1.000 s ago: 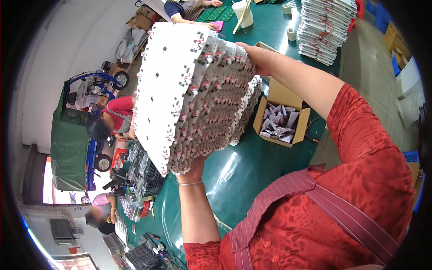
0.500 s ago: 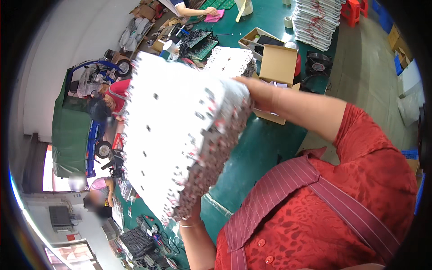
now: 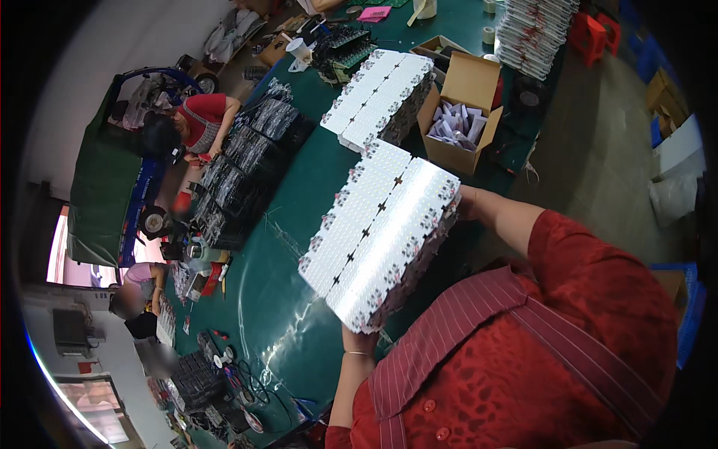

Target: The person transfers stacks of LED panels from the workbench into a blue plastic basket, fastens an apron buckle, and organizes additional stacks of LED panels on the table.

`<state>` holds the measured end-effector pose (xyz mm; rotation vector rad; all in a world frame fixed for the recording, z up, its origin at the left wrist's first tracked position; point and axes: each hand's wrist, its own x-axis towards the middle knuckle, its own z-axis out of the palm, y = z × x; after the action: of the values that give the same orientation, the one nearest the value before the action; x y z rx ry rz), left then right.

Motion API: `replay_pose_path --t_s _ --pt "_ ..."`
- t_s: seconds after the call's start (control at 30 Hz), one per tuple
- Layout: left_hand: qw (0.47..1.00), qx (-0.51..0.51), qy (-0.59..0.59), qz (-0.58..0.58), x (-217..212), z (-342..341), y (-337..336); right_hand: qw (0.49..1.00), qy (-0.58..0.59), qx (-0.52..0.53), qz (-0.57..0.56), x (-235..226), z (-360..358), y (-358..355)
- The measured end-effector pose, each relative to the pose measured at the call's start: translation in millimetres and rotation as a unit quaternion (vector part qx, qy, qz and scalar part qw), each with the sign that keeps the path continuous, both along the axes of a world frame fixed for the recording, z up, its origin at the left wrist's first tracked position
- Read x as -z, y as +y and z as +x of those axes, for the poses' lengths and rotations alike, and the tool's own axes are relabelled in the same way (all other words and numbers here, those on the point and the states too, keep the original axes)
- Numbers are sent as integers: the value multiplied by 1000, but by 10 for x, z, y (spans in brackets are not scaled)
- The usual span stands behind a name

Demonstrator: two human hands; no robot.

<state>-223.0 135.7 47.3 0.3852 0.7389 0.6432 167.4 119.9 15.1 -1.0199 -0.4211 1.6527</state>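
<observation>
Between my two hands is a thick stack of white panels [image 3: 374, 232], dotted in rows, with small cutouts down the middle and dark and red bits along the edges. At its lower end is my left hand [image 3: 359, 341], wearing a thin bracelet. My right hand [image 3: 468, 202] grips the opposite end. The fingers of both hands are mostly hidden by the stack. A second stack of similar white panels [image 3: 374, 93] sits just beyond, close to the far corner of the held one. Beside that stands an open cardboard box [image 3: 456, 153] holding white and purplish pieces.
The green table [image 3: 262, 299] runs lengthwise, with rows of black modules [image 3: 254, 142] along its far-left side. A tall pile of white panels [image 3: 535, 37] rises at the back, near red stools [image 3: 591, 37]. Co-workers sit at left. Tools and cables [image 3: 232, 367] lie lower left.
The stack has come down and away from my head, toward the table. Its top now lies flatter in view, uncovering the black modules and the second stack.
</observation>
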Motion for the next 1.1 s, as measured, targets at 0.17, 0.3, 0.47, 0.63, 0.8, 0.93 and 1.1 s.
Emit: replay_pose_path --t_s 0.17,0.3,0.47,0.63,0.8,0.93,1.1 --pt "1000 11 17 0 79 1 -25 982 -166 27 -86 326 223 -113" --pt "999 53 -3 12 193 -137 -6 891 -435 59 -117 522 484 -202" --pt "993 96 28 67 -164 -245 -61 941 -223 152 -206 -105 385 -623" --pt "989 106 79 66 -178 -466 -27 949 -208 121 -206 -186 319 -1017" --pt "987 135 87 -28 -40 -337 -83 954 -112 137 -242 86 50 -959" --pt "982 114 138 -57 164 -197 -151 947 -147 167 -231 291 -16 -704" --pt "986 82 127 -72 103 -67 -87 959 -196 42 -202 312 170 -487"
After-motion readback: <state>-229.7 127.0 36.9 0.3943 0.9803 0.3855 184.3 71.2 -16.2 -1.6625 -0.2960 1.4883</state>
